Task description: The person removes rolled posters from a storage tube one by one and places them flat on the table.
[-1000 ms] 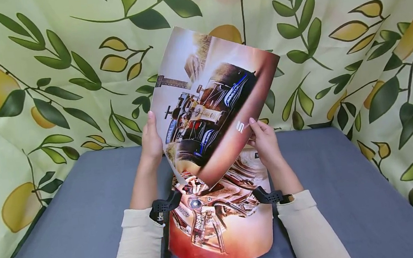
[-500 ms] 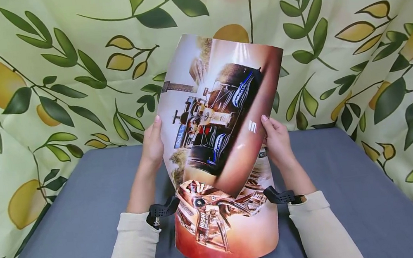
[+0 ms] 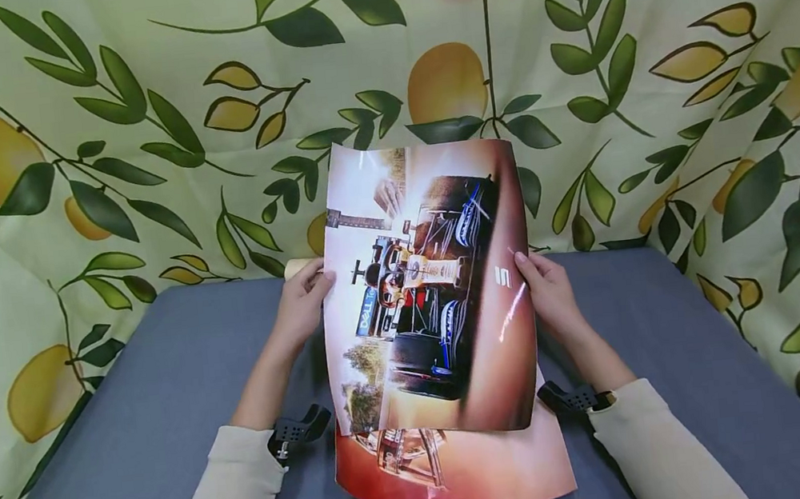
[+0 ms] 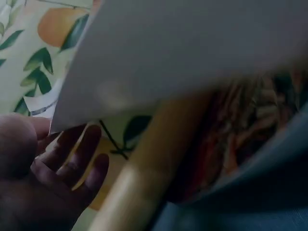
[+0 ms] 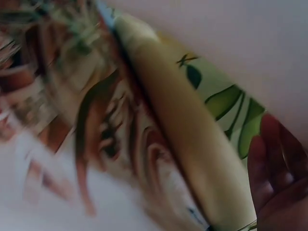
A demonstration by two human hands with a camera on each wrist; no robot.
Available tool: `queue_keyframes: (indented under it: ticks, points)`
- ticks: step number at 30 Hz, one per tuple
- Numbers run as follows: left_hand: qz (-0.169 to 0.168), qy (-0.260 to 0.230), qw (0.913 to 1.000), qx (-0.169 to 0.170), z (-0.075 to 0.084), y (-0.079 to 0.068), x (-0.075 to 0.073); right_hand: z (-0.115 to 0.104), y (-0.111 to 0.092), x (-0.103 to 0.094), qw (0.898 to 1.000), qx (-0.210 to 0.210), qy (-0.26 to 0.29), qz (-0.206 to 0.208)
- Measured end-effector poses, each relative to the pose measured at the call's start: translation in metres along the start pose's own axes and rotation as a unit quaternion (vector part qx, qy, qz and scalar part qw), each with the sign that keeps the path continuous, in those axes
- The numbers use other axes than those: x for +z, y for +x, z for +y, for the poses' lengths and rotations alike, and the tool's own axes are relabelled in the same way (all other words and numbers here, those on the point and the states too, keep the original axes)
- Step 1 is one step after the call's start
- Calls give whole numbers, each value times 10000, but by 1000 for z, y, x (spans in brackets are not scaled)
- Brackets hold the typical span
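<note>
A glossy race-car poster (image 3: pixel 426 295) is held up in front of me, its sides slightly curved. My left hand (image 3: pixel 301 299) pinches its left edge between thumb and fingers. On the opposite edge, near a small white logo, my right hand (image 3: pixel 551 287) pinches it the same way. In both wrist views the poster's plain back (image 4: pixel 159 53) shows, with my fingers behind it. A second poster (image 3: pixel 493 469), reddish with a machine pictured, lies on the table beneath, mostly covered by the first in the head view.
A pale yellow roll (image 4: pixel 149 168) lies along the far side of the lower poster, largely hidden behind the held one in the head view. The grey-blue table (image 3: pixel 170 416) spreads to both sides. A leaf-and-fruit patterned cloth (image 3: pixel 191 28) hangs behind.
The race-car poster has come down and turned from a slant to nearly straight, covering more of the lower poster. Both hands have lowered with it, and the right has moved outward.
</note>
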State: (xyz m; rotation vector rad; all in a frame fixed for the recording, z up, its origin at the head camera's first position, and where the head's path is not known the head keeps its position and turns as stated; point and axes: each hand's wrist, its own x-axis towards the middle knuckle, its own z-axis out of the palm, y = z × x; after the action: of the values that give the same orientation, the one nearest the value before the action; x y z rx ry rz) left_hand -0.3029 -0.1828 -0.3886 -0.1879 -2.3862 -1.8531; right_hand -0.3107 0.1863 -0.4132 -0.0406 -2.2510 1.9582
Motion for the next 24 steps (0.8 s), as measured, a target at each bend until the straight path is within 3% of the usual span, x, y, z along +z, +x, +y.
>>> queue_keyframes:
  ticks: [9,13,19,24]
  points:
    - [-544,-582,9949,625,-41,0,2,24,-1,-3,9989,225,339,-213]
    - [-803,-1067,9892,605,-54,-1,7,35,0,-6,9977,300,429,-437]
    - [-453,-1156,9912,456,-60,-4,15,45,1,-6,9945,280,870,-510]
    - [-324,-703,9956,530,-64,-5,17,49,-2,-4,9919,-78,1215,-350]
